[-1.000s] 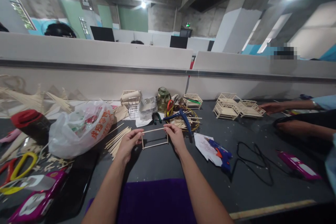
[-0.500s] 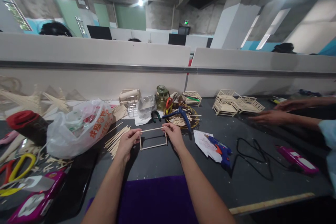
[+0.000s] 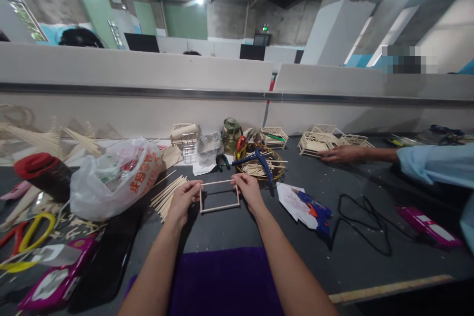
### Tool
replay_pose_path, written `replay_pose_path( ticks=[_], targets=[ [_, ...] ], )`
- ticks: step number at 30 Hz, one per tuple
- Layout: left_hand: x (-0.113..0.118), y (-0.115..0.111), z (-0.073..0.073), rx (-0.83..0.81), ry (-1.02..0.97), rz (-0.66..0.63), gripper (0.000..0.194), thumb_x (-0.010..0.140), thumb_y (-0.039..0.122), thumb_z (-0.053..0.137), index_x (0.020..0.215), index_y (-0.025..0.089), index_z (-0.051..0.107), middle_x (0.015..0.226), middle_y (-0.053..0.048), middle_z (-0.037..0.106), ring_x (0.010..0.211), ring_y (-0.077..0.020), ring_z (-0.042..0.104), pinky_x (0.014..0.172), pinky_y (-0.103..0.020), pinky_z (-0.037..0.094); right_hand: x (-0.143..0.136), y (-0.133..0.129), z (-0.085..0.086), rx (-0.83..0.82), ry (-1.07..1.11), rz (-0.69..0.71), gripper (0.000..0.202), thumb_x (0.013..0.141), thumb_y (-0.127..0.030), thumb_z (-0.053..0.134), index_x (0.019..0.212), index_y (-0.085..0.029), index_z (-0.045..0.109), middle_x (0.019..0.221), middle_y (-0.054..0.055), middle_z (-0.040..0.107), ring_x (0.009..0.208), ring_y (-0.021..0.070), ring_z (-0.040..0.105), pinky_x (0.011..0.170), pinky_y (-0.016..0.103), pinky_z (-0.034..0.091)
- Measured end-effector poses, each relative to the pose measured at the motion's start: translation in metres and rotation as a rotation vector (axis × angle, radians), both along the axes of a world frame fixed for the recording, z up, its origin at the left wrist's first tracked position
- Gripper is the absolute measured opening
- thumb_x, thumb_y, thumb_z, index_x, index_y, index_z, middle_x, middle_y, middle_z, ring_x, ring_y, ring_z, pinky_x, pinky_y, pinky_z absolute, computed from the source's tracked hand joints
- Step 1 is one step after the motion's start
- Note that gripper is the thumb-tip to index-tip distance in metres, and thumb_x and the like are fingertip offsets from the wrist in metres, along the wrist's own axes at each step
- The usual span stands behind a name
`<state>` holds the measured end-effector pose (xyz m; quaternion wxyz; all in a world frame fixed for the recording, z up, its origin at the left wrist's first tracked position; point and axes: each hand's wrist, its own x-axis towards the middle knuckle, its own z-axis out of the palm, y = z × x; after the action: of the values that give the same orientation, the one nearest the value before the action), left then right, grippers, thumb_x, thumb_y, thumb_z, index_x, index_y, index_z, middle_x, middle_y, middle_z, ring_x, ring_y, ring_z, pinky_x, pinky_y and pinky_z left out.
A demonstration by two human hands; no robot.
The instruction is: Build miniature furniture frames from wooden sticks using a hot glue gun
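Observation:
Between my two hands is a rectangular frame of thin wooden sticks, held just above the dark table. My left hand pinches its upper left corner between thumb and fingers. At the upper right corner, my right hand grips the frame the same way. A bundle of loose wooden sticks lies beside my left hand. Beyond my right hand stands a yellow-rimmed basket of short sticks, with a dark blue clamp-like tool across it. A blue glue gun rests on white paper to the right.
At right, a co-worker's hand touches small stick-built models. A black cord and a magenta device lie nearer. On the left are a plastic bag, yellow-handled scissors and a black phone-like slab.
The co-worker's arm has reached leftward to the stick models. My hands still hold the stick frame in nearly the same pose; the whole view has shifted slightly.

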<state>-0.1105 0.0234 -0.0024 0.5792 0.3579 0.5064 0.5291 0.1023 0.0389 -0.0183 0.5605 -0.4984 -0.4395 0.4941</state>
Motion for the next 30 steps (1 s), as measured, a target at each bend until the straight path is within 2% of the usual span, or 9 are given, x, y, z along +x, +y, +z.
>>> replay_pose_path(
  ticks=[7, 15, 30],
  targets=[
    [0.0009, -0.0009, 0.0035, -0.029, -0.084, 0.031, 0.044, 0.053, 0.034, 0.085, 0.087, 0.01, 0.071, 0.07, -0.004, 0.067, 0.055, -0.007, 0.055, 0.049, -0.016, 0.043, 0.0007, -0.0009, 0.0037, -0.054, 0.06, 0.031, 0.035, 0.069, -0.045, 0.064, 0.087, -0.015, 0.068, 0.075, 0.006, 0.069, 0.058, 0.0112, 0.056, 0.045, 0.019, 0.038],
    [-0.001, -0.0017, 0.0094, -0.127, -0.305, -0.014, 0.023, 0.07, 0.017, 0.075, 0.091, 0.013, 0.068, 0.071, -0.003, 0.068, 0.054, -0.008, 0.06, 0.056, -0.02, 0.053, 0.0001, -0.0022, 0.0042, -0.139, 0.098, 0.066, 0.035, 0.065, -0.044, 0.069, 0.083, -0.014, 0.068, 0.072, 0.006, 0.069, 0.054, 0.0112, 0.058, 0.04, 0.017, 0.036],
    [0.0013, -0.0019, 0.0093, -0.23, -0.413, 0.036, 0.013, 0.075, 0.012, 0.07, 0.088, 0.013, 0.066, 0.065, -0.001, 0.066, 0.05, -0.0067, 0.059, 0.052, -0.017, 0.053, 0.0055, -0.003, 0.0046, -0.202, 0.242, 0.115, 0.033, 0.064, -0.044, 0.074, 0.083, -0.017, 0.07, 0.076, 0.006, 0.07, 0.052, 0.0089, 0.055, 0.042, 0.017, 0.037]
  ],
)
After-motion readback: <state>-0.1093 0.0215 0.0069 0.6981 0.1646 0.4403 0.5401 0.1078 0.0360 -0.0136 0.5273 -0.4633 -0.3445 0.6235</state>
